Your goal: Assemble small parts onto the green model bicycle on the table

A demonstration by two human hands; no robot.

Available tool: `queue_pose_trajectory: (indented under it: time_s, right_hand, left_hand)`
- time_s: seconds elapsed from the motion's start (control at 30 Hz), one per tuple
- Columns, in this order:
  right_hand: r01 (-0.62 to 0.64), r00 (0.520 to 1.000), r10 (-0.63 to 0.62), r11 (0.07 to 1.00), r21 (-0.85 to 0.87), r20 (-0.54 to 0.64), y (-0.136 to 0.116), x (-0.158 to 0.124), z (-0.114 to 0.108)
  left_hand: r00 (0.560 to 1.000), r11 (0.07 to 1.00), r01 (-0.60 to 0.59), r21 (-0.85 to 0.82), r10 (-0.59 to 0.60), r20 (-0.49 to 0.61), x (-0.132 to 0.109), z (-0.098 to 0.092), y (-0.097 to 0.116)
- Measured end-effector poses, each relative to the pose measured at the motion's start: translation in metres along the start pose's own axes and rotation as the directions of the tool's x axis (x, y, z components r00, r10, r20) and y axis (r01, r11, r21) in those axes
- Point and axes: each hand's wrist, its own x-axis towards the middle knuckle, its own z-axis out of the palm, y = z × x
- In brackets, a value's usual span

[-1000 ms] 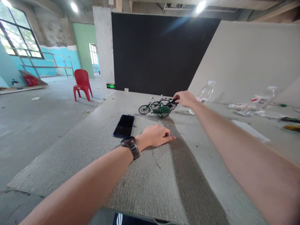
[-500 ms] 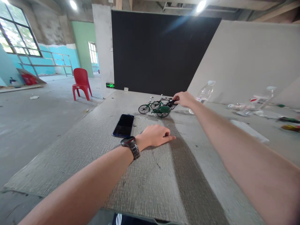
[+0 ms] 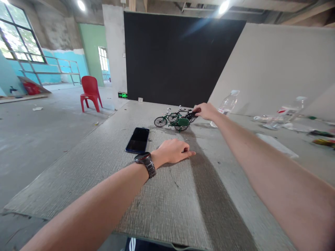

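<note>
My right hand point(image 3: 205, 111) reaches to the far part of the table, its fingers pinched on the rear of a black model bicycle point(image 3: 193, 115). In front of that one, partly covering it, stands a green model bicycle point(image 3: 183, 122) with a green box at its rear wheel. My left hand point(image 3: 174, 151) rests on the table with its fingers curled together and the thumb pointing right; nothing shows in it. A dark watch is on the left wrist. Just beyond that wrist lies a black phone point(image 3: 138, 140).
On the grey textured table point(image 3: 86, 181), a clear bottle point(image 3: 228, 101) stands behind my right forearm. Farther right are another bottle point(image 3: 290, 111), crumpled plastic and a white sheet point(image 3: 276, 145). A red chair point(image 3: 90, 91) stands on the floor at the left.
</note>
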Motion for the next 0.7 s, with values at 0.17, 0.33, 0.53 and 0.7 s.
queue_pose_trajectory:
  time_s: [0.17,0.33,0.53,0.7]
  right_hand:
    - [-0.011,1.000,0.011,1.000,-0.001,-0.009,-0.0002,-0.0004,0.0008]
    - [-0.011,1.000,0.011,1.000,-0.013,-0.029,0.0008,-0.0012,0.0019]
    - [0.006,1.000,-0.007,1.000,-0.018,-0.011,0.0007,-0.0040,0.0030]
    - [-0.003,0.998,0.003,1.000,-0.012,-0.059,0.0021,-0.0059,0.0068]
  left_hand:
    - [0.999,0.999,0.038,-0.002,-0.038,0.023,-0.0003,0.0000,0.0013]
    - [1.000,1.000,0.000,-0.022,0.000,-0.014,0.0002,0.0028,-0.0013]
    - [1.000,1.000,0.005,-0.031,-0.005,-0.010,0.0003,0.0028,-0.0010]
    - [1.000,0.999,0.020,-0.049,-0.020,0.009,-0.0001,0.0007,0.0000]
